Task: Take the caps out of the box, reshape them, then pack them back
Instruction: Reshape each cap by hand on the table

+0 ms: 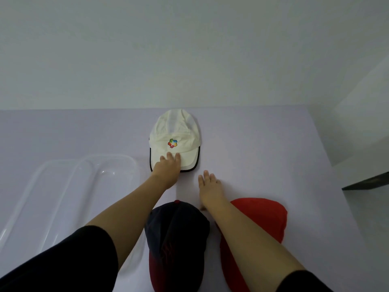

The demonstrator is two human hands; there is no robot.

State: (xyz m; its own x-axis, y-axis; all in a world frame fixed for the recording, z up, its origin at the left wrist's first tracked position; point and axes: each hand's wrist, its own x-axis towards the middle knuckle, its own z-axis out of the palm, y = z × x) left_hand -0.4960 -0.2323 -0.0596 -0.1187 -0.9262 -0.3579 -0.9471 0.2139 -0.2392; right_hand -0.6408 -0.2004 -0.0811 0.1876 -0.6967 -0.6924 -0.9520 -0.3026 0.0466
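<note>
A white cap [174, 133] with a coloured logo lies at the far middle of the table, its brim toward me. My left hand [167, 170] rests flat on that brim, fingers spread. My right hand [210, 186] hovers open just right of the brim, holding nothing. Nearer to me lie a dark navy cap [179, 228] with a red brim and a red cap [265, 216], partly hidden under my right forearm. A clear plastic box [63, 186] sits at the left, and I see nothing inside it.
The lilac table [273, 144] ends at a white wall behind the white cap. Its right edge runs diagonally, with a dark shelf edge [366, 182] beyond it.
</note>
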